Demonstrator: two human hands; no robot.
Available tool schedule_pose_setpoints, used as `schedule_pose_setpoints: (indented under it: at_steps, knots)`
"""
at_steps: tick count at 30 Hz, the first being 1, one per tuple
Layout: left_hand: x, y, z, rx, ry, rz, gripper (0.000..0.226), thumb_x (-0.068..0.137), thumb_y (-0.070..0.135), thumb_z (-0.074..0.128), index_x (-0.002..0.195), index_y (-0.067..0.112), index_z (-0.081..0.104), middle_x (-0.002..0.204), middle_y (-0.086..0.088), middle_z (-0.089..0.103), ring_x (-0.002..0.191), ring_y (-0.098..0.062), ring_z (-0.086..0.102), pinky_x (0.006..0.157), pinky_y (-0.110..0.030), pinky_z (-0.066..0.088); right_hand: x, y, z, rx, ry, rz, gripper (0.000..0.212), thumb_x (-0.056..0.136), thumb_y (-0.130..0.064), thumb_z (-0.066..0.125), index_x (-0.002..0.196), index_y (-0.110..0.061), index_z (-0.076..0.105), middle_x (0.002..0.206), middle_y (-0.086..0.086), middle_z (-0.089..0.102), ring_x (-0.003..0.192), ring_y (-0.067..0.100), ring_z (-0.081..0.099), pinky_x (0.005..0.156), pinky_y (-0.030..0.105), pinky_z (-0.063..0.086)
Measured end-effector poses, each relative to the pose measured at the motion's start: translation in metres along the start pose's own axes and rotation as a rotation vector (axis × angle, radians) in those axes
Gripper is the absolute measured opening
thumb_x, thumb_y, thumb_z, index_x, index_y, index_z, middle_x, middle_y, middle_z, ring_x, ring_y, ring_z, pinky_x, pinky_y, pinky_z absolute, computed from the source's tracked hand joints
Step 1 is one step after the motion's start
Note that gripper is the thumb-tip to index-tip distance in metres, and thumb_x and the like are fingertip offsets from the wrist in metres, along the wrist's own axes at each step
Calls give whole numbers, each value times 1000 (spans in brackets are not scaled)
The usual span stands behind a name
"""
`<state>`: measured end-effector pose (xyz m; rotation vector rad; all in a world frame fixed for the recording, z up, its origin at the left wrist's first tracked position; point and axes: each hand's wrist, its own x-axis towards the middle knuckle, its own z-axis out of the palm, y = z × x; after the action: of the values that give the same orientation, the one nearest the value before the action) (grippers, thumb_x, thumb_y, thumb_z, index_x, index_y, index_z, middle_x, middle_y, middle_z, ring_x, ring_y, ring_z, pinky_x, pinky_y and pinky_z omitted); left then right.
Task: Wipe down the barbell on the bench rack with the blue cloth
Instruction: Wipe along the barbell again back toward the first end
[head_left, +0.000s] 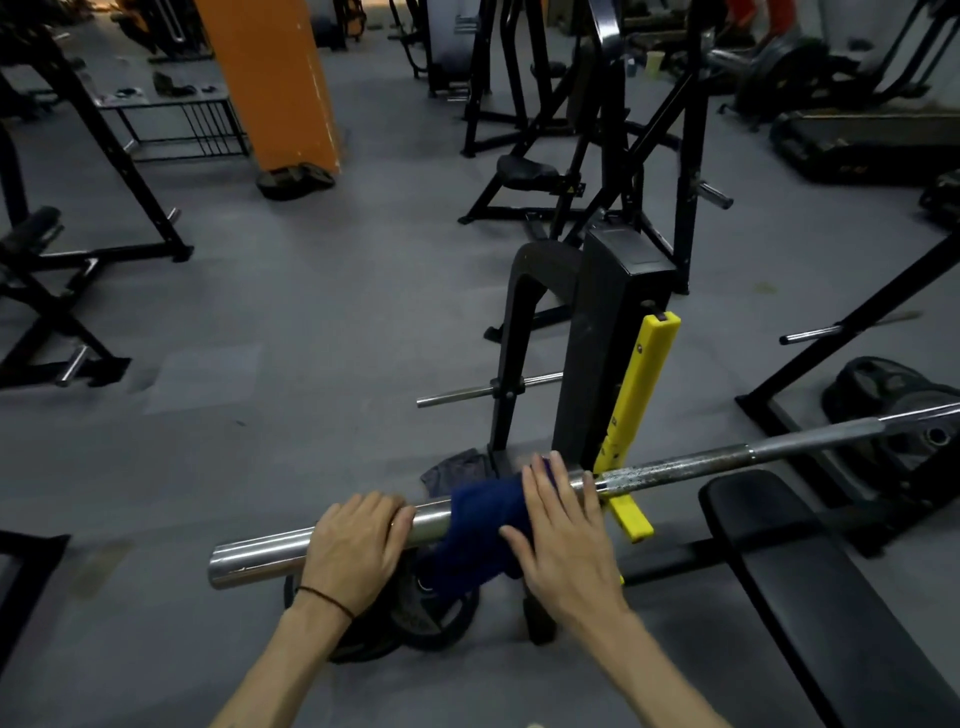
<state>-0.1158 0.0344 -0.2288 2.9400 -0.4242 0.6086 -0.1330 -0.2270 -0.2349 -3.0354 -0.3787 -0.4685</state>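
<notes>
Resting across the rack (597, 332), the barbell (675, 465) runs from lower left to upper right, its smooth chrome sleeve end toward the left and the knurled shaft toward the right. Left hand (358, 545) grips the sleeve from above, fingers (387, 512) curled over the top of the bar; a thin black band sits on that wrist. Blue cloth (478, 525) is draped over the bar just right of the left hand, part of it hanging below the bar. Right hand (558, 530) lies flat on the cloth, fingers straight and spread, pressing it against the bar; the thumb points left across the fabric, fingertips reach past the cloth's far edge. The two hands are near each other but not touching. Yellow hook (641, 395) of the rack stands just right of the right hand, the bar lying on it. Black bench pad (769, 561) is at lower right, below the shaft. Weight plates (415, 623) lie on the grey floor (285, 338) under the sleeve. A dark rag (452, 470) lies on the floor beside the rack's base. Orange pillar (270, 83) and other black machines stand farther back.
</notes>
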Motion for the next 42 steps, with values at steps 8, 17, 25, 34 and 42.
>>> schedule_pose_setpoints:
  at_steps: [8,17,25,34,42]
  knots:
    - [7,10,-4,55,-45,-52,53,108,39,19,72,24,54,62,4,48,54,-23,49,53,-37,34,4,-70,8,224,-60,58,87,105,-68,26,159,0,30,169,17,22,158,32,18,125,48,12]
    - [22,12,-8,66,-247,-227,54,95,37,34,54,13,60,44,-8,56,36,-34,54,37,-30,38,-7,-60,8,382,-8,147,82,107,-67,22,164,-9,17,173,7,8,160,21,3,127,38,2]
    - [44,14,-24,58,-421,-259,51,107,40,26,91,18,69,89,-8,73,86,-33,70,72,-38,52,-1,-20,12,241,58,-24,71,110,-58,26,160,-8,32,169,7,26,157,21,22,122,41,23]
    - [-18,3,-5,-46,89,15,36,102,37,44,114,11,65,108,-5,65,95,-25,60,87,-39,48,-6,-37,15,287,-4,-204,75,108,-61,31,165,-13,21,174,3,11,160,18,11,127,37,11]
    - [-47,-12,1,6,33,-12,55,100,44,45,138,6,58,140,-12,57,128,-31,54,112,-51,37,-9,-92,13,420,-62,-36,80,108,-63,28,166,-11,9,174,4,-2,160,20,-3,128,39,-1]
